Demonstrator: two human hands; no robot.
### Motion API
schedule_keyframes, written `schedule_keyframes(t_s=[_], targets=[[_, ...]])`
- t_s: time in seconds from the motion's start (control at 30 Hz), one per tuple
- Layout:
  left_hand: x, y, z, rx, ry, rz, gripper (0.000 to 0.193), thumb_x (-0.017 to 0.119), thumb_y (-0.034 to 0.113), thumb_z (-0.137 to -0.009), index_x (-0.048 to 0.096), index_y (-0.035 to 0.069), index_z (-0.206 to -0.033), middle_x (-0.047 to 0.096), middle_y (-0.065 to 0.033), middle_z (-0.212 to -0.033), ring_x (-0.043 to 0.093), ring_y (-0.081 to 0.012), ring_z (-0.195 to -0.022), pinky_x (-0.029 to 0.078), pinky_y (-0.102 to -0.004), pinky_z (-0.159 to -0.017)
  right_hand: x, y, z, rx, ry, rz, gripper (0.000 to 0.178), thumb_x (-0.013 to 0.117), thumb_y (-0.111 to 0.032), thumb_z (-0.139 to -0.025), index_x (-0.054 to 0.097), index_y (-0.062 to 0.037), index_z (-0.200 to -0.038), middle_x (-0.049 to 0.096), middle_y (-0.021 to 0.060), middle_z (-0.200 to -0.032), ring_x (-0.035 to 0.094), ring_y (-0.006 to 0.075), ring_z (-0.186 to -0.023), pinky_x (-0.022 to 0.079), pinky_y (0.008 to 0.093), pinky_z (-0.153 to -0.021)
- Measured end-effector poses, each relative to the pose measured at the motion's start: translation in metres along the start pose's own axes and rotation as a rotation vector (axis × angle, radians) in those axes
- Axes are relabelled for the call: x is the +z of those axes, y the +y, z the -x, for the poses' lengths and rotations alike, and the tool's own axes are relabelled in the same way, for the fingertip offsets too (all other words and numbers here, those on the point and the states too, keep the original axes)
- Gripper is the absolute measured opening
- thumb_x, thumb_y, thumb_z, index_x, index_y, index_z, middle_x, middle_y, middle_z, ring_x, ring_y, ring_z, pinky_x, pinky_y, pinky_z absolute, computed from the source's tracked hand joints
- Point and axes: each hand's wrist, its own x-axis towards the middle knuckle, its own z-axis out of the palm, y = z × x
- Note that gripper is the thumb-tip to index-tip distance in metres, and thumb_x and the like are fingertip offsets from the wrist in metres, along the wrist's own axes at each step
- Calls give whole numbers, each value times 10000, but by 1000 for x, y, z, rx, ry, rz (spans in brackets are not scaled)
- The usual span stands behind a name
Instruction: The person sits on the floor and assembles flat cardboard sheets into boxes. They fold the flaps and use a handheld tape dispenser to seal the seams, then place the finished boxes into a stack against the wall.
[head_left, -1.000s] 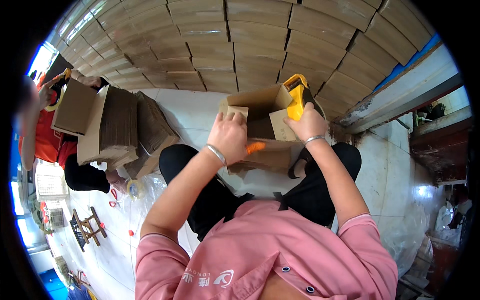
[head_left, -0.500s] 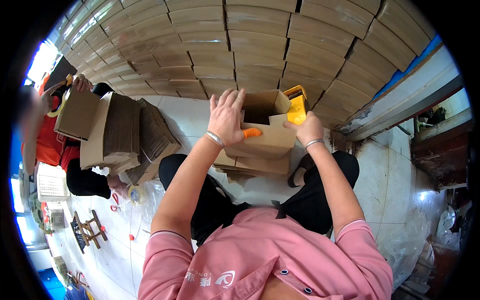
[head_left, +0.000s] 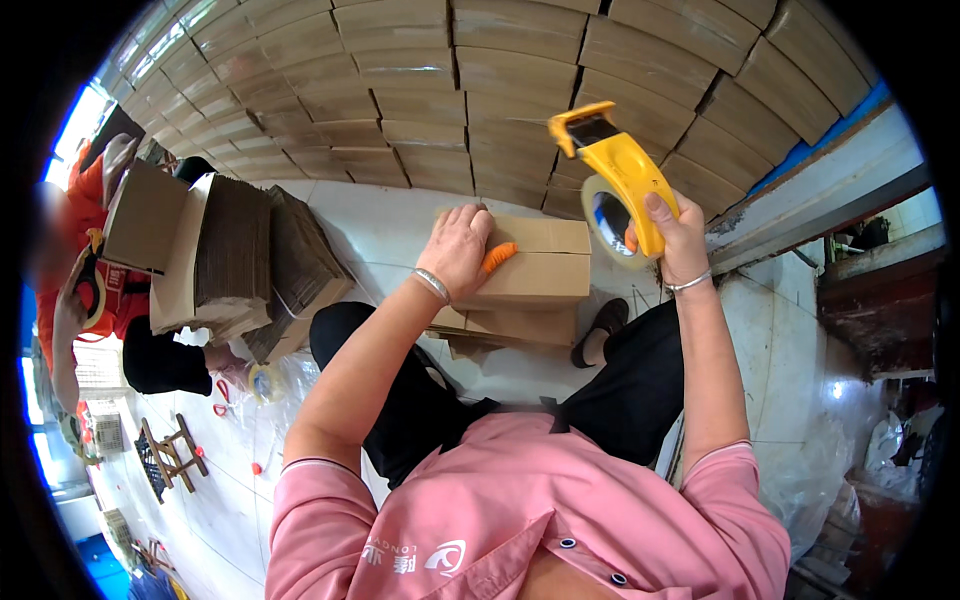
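A small cardboard box [head_left: 540,270] stands before me between my knees, its top flaps folded down. My left hand [head_left: 458,250] presses on the box's left end, fingers bent over the top; an orange finger cot covers the thumb, which lies along the flap. Raised to the right of the box, my right hand [head_left: 678,235] grips a yellow tape dispenser [head_left: 625,170] by its handle. A roll of clear tape [head_left: 603,215] is mounted in the dispenser, whose head points up and left. Beneath the box lie flat cardboard pieces [head_left: 520,327].
A wall of stacked cartons [head_left: 515,85] rises along the far side. To the left, bundles of folded cardboard [head_left: 235,255] stand near a person in red [head_left: 110,270] handling another tape dispenser. A small wooden stool [head_left: 172,455] and plastic sheeting [head_left: 290,400] are on the floor.
The box's open top is now folded down. My right hand has left the box's right side and lifted the tape dispenser up and right. My left hand stays at the box, slightly lower.
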Motion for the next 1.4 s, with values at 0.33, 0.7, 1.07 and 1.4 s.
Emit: schedule_keyframes(t_s=[0.33, 0.7, 1.07, 1.4], targets=[[-1, -27, -3, 15, -101, -3, 385, 529, 265, -870, 571, 57, -1191, 486, -171, -1303, 404, -333, -1255, 261, -488, -1054, 33, 25, -21, 211, -446, 128, 552, 732, -480, -738, 571, 31, -870, 587, 79, -634, 566, 137, -477, 442, 252, -433], [-46, -6, 15, -773, 70, 1503, 292, 491, 181, -949, 577, -47, -1111, 652, -98, -942, 636, -168, -835, 525, -290, -710, 36, 16, -35, 202, -606, 285, 445, 755, -335, -719, 644, 46, -921, 636, 41, -806, 574, 96, -742, 463, 230, -679], [-11, -8, 15, -952, 372, 1811, 189, 516, 118, -932, 604, -33, -1005, 661, -90, -844, 645, -150, -654, 514, -240, -535, 52, 5, -38, 257, -628, 363, 469, 755, -365, -715, 647, 36, -931, 644, 46, -819, 588, 98, -734, 470, 232, -682], [-39, -68, 45, -926, 550, 1357, 128, 539, 104, -917, 590, -14, -912, 577, -44, -676, 585, -135, -565, 529, -289, -531, 51, -8, -30, 253, -607, 483, 499, 750, -407, -708, 652, 29, -932, 639, 44, -793, 576, 102, -701, 458, 230, -655]])
